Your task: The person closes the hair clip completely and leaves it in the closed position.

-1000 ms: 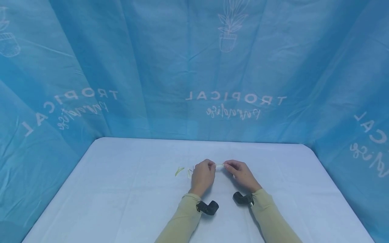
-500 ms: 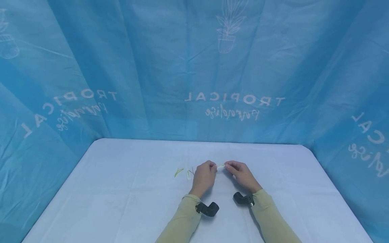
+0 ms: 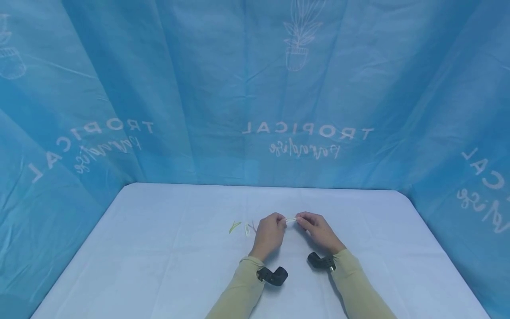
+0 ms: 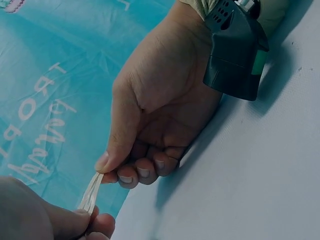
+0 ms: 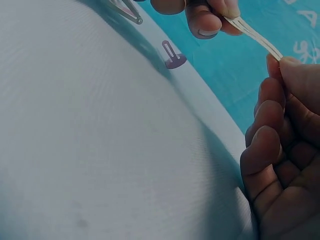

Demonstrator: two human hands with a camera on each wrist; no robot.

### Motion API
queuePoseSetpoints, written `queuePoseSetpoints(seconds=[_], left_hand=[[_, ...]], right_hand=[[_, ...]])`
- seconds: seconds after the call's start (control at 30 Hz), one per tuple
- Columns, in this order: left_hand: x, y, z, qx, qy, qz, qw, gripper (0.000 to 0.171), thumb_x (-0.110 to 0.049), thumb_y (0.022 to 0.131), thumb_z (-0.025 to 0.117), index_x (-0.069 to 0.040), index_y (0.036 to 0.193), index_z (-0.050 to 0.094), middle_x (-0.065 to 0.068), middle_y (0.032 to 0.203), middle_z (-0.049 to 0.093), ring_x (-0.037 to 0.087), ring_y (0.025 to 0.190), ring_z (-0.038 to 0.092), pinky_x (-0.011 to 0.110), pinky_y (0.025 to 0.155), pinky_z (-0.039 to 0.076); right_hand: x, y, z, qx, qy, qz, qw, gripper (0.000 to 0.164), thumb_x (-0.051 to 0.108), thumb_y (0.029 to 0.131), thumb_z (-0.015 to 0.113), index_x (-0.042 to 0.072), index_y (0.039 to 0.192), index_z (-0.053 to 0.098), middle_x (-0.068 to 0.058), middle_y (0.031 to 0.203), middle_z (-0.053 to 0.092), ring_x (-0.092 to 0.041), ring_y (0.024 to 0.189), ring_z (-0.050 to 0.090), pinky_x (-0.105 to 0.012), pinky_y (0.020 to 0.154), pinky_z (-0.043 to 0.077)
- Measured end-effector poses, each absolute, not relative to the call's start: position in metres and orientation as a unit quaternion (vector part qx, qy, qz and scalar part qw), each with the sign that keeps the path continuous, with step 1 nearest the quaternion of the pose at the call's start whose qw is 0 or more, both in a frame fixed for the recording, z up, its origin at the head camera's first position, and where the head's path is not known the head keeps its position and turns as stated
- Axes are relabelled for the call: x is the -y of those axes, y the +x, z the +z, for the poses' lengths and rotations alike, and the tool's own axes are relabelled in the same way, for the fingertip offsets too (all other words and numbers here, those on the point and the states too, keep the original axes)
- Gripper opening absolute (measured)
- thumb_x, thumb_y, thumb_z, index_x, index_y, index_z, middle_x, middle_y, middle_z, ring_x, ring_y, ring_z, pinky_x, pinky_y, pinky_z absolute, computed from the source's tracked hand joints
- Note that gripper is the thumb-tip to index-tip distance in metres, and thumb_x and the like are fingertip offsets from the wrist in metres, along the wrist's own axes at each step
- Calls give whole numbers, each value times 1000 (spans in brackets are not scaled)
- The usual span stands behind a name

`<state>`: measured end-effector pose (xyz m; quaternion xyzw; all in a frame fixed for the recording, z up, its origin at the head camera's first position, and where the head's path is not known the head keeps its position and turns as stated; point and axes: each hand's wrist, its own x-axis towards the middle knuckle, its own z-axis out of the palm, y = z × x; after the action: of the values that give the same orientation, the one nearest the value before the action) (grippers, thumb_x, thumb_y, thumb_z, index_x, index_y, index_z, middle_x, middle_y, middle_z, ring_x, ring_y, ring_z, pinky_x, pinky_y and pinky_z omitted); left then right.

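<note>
A slim cream-coloured snap hair clip [image 3: 291, 219] is stretched between my two hands above the table. My left hand [image 3: 268, 235] pinches one end of it between thumb and forefinger. The other end is pinched by my right hand [image 3: 318, 231], its remaining fingers curled in. In the right wrist view the clip [image 5: 256, 36] shows long slots and a slight bend. Seen from the left wrist, its narrow strips [image 4: 90, 194] run side by side between the two thumbs. The fingertips cover both ends.
Left of my left hand lie a yellow-green hair clip [image 3: 234, 227], a white clip [image 3: 247, 229] and a purple clip [image 5: 175, 61], partly hidden in the head view. A white cloth covers the table [image 3: 159, 266]. Blue printed curtains [image 3: 199, 110] surround it.
Both hands have shifted very slightly to the right, still pinching the clip. The clip looked arched a second ago and now looks straighter. More of the purple clip shows beside the left hand.
</note>
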<state>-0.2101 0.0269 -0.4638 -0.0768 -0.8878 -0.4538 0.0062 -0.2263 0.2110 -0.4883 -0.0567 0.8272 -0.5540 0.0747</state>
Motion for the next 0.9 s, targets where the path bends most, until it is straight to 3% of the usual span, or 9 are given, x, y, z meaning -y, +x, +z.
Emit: queuePoseSetpoints(seconds=[0.57,0.9], left_hand=[[-28,-212,-466,877,-79,-474,7,14,-15,100,61,-6,106,71,-6,81,66,6,70,55,27,67,47],[-31,-211,-464,880,-96,-465,24,14,-15,98,64,-6,104,73,3,92,72,16,83,65,33,76,52]], right_hand=[[-211,-228,-492,-815,-23,-577,43,34,28,103,60,-2,117,66,-10,94,63,-19,84,52,-26,71,43],[-210,-228,-492,-822,-10,-569,21,35,30,101,63,1,118,68,-11,112,68,-20,96,58,-28,81,49]])
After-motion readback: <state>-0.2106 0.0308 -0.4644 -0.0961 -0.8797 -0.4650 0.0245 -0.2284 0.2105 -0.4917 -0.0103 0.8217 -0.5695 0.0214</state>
